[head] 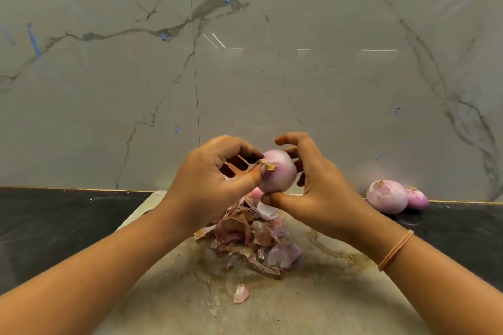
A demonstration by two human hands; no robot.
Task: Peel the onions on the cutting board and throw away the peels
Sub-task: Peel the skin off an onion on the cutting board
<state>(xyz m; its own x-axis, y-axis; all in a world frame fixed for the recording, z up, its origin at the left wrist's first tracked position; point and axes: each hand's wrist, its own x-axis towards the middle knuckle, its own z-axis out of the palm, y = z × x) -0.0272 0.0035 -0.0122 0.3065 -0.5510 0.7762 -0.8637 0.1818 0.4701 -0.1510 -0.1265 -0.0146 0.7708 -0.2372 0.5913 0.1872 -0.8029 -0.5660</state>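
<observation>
The right hand (318, 190) grips the onion (280, 174) above the board (326, 294), with the fingers curled round it. The left hand (215, 185) pinches its dry tip between thumb and finger. It is best to pull this tip slowly along the onion, with a firm hold, so the skin drops onto the peels (250, 236) below.

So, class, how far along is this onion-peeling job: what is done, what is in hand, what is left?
Done: two peeled onions lie on the black counter, right of the cutting board. In hand: the right hand holds a nearly bare onion while the left hand pinches the dry bit at its tip. Left: the peel pile and a stray peel lie on the board, not yet thrown away.
</observation>
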